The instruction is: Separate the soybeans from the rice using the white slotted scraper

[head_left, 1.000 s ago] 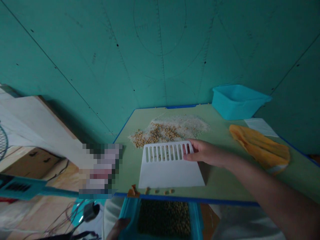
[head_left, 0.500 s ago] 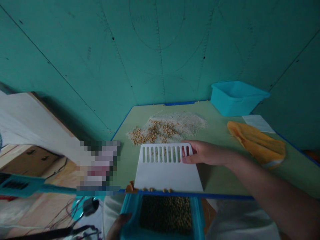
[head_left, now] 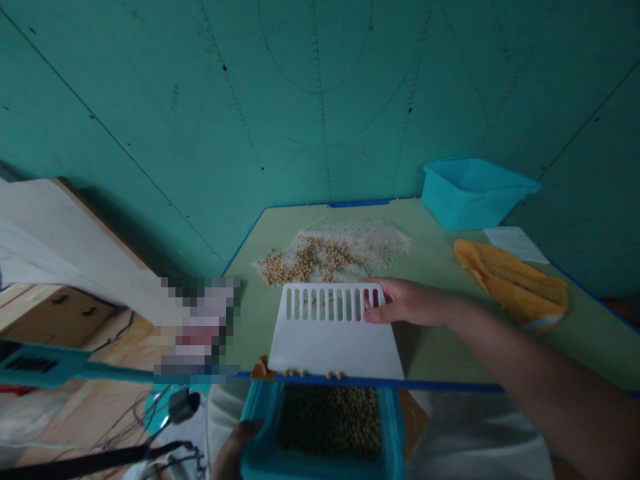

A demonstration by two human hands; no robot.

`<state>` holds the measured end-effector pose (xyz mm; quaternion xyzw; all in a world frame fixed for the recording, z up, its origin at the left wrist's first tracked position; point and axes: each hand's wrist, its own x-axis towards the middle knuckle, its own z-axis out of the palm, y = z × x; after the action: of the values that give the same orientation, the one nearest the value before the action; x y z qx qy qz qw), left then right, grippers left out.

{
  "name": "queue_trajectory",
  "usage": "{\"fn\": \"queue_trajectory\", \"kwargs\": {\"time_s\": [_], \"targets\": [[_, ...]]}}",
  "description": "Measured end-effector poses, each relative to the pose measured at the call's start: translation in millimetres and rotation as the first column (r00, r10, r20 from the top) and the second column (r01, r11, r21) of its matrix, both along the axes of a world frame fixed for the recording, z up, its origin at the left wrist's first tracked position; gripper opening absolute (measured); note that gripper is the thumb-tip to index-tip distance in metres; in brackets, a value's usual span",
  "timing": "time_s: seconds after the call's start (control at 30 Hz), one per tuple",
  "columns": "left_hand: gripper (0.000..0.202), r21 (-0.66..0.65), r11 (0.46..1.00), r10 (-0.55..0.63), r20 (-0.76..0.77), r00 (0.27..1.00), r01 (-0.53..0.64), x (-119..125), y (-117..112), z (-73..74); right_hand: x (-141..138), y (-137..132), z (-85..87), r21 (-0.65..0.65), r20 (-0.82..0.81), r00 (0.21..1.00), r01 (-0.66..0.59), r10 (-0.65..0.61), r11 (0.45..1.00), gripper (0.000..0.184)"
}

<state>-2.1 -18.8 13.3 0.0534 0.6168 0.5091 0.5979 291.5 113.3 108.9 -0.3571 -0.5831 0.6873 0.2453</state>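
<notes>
My right hand (head_left: 397, 303) grips the upper right corner of a white slotted scraper (head_left: 335, 343), fingers behind and thumb in front. The scraper's lower edge is at the table's front edge, where a few round tan beans (head_left: 335, 375) lie against it. Behind the scraper, a heap of tan beans (head_left: 305, 260) lies mixed with fine whitish grains (head_left: 370, 240). Below the table edge my left hand (head_left: 240, 440) closes on the left rim of a turquoise bin (head_left: 395, 433), which holds many beans (head_left: 345, 420); part of this hand is out of frame.
A second turquoise bin (head_left: 460, 200) stands at the table's back right. Near it lie an orange cloth (head_left: 515, 280) and a white sheet (head_left: 517, 243). A brown scrap (head_left: 261, 367) sits on the front edge. Cables and a black arm (head_left: 100, 460) are at lower left.
The view has shifted slightly. The scraper and my right hand keep nearly the same place on the table, and the bin below stays in my left hand.
</notes>
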Motion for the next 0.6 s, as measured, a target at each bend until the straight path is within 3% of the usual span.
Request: {"fn": "queue_trajectory", "kwargs": {"time_s": [0.37, 0.5, 0.6], "targets": [[0.062, -0.019, 1.000, 0.016, -0.038, 0.999, -0.017, 7, 3, 10.2, 0, -3, 5.2, 0.029, -0.005, 0.999, -0.044, 0.044, 0.999, 0.025], [0.061, 0.022, 1.000, 0.004, -0.050, 0.999, -0.003, 5, 2, 5.9, 3, 2, 4.5, 0.103, -0.062, 0.985, 0.164, -0.158, 0.981, 0.026], [0.050, 0.045, 0.999, 0.000, -0.055, 0.999, 0.003, 1, 0, 1.4, 7, 8, 3.8, 0.178, -0.142, 0.910, 0.412, -0.391, 0.894, 0.025]]}}
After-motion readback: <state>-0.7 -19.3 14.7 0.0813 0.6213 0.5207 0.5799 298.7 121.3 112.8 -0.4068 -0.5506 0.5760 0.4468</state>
